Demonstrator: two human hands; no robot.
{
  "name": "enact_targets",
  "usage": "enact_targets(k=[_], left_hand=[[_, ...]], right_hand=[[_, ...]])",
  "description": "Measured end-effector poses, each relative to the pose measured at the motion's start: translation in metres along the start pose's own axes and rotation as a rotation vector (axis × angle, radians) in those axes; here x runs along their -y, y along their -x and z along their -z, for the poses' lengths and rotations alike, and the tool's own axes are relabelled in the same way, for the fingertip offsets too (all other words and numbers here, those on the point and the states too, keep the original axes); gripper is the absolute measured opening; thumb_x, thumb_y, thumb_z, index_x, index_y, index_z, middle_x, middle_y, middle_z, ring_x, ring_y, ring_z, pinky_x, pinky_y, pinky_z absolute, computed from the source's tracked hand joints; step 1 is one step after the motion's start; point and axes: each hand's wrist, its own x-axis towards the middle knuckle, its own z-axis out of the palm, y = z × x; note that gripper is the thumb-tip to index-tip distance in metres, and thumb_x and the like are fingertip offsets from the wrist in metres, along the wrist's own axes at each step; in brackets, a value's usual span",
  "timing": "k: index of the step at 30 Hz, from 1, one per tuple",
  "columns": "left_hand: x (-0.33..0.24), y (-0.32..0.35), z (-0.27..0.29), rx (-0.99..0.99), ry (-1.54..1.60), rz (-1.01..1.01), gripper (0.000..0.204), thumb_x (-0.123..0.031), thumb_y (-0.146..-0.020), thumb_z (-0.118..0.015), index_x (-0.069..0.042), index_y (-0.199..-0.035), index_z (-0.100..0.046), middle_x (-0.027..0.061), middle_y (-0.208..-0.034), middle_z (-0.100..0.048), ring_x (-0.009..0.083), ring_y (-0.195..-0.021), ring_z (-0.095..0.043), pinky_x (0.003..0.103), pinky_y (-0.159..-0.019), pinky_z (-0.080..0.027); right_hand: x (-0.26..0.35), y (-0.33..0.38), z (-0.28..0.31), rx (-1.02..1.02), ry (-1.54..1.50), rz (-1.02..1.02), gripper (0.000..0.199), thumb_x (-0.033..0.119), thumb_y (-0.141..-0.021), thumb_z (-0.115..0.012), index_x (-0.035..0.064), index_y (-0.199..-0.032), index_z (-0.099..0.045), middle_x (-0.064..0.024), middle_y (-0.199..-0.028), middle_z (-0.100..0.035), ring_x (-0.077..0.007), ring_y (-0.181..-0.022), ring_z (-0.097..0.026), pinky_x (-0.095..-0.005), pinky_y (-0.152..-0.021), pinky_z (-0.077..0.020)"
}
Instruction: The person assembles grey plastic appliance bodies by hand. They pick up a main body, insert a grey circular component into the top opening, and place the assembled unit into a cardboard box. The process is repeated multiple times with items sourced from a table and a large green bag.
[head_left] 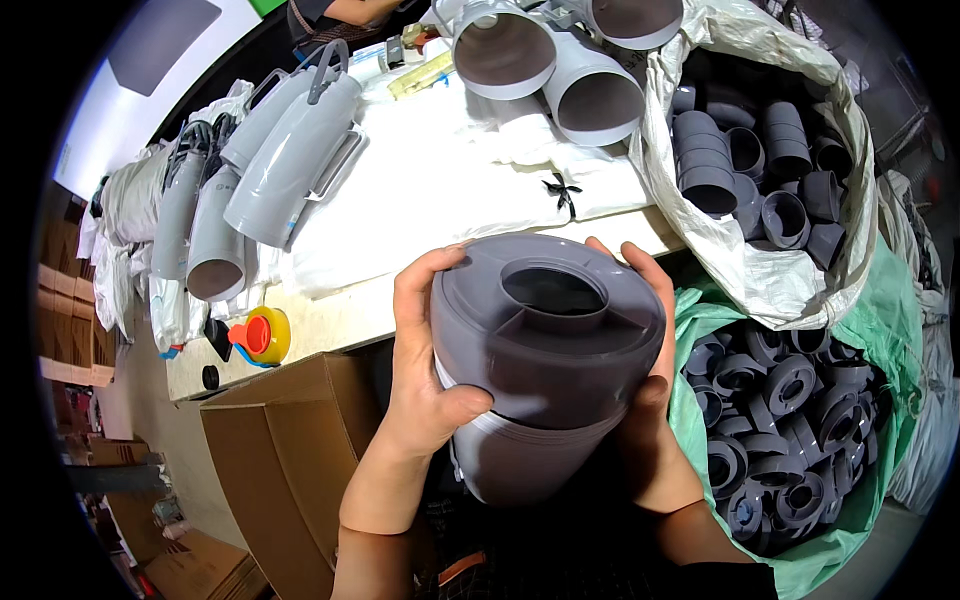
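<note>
Between my two hands is a grey plastic canister (520,455) with a darker grey round cap (480,300) that has a round hole in its top. My left hand (428,365) clasps its left side, the thumb across the front near the seam below the cap. Around the right side curls my right hand (655,400), fingers at the cap's far edge and palm against the wall. The canister is tilted, with its cap up and toward the table. Its underside is hidden.
Grey handled canisters (290,160) lie on the table's left; open grey cylinders (505,50) lie at the back. A white sack (850,250) holds grey pipe-like parts, a green sack (895,440) grey rings. A yellow-and-orange round item (265,335) sits above a cardboard box (290,470).
</note>
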Motion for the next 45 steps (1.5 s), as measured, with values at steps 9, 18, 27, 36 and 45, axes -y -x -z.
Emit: enact_targets(k=[9, 18, 27, 36, 45], left_hand=[[0.008, 0.002, 0.021, 0.004, -0.496, -0.516, 0.102, -0.061, -0.059, -0.092, -0.008, -0.132, -0.044, 0.0159, -0.132, -0.047, 0.0332, -0.124, -0.053, 0.052, -0.114, -0.037], [0.020, -0.020, 0.025, 0.201, -0.761, -0.739, 0.075, -0.037, -0.055, -0.096, -0.006, -0.108, -0.051, 0.0122, -0.097, -0.052, 0.0322, -0.088, -0.050, 0.046, -0.087, -0.043], [0.053, -0.042, -0.011, -0.063, -0.548, -0.680, 0.025, -0.017, -0.097, -0.057, -0.003, -0.077, -0.055, 0.0119, -0.077, -0.051, 0.0328, -0.076, -0.049, 0.042, -0.069, -0.039], [0.181, 0.059, 0.117, -0.405, -0.332, 0.309, 0.028, -0.012, -0.102, -0.050, 0.002, -0.091, -0.072, 0.0059, -0.081, -0.069, 0.0144, -0.076, -0.060, 0.029, -0.077, -0.051], [0.021, -0.068, 0.025, -0.255, -1.136, 0.234, 0.012, -0.007, -0.087, -0.069, -0.005, -0.098, -0.068, 0.0098, -0.069, -0.059, 0.0244, -0.074, -0.064, 0.035, -0.074, -0.054]], right_hand=[[-0.011, -0.005, 0.020, 0.129, 0.433, 0.518, 0.109, 0.057, -0.056, -0.094, -0.0001, -0.132, -0.043, -0.0193, -0.132, -0.053, -0.0386, -0.128, -0.051, -0.0554, -0.112, -0.0365], [-0.036, -0.011, 0.043, 0.185, 0.640, 0.701, 0.086, 0.040, -0.059, -0.097, 0.0028, -0.122, -0.052, -0.0141, -0.118, -0.059, -0.0333, -0.108, -0.057, -0.0587, -0.109, -0.0369], [-0.015, -0.004, 0.004, 0.041, 0.954, 0.552, 0.051, 0.023, -0.064, -0.086, 0.0067, -0.107, -0.063, -0.0121, -0.100, -0.060, -0.0330, -0.101, -0.057, -0.0575, -0.109, -0.0350], [-0.031, -0.007, 0.103, 0.190, -0.962, 0.200, 0.032, 0.028, -0.093, -0.069, 0.0164, -0.071, -0.049, 0.0012, -0.070, -0.060, -0.0178, -0.096, -0.055, -0.0467, -0.129, -0.0089], [-0.096, -0.075, 0.144, 0.591, -0.986, 0.167, 0.035, 0.036, -0.096, -0.070, 0.0186, -0.071, -0.053, 0.0044, -0.070, -0.064, -0.0116, -0.096, -0.056, -0.0469, -0.128, -0.0119]])
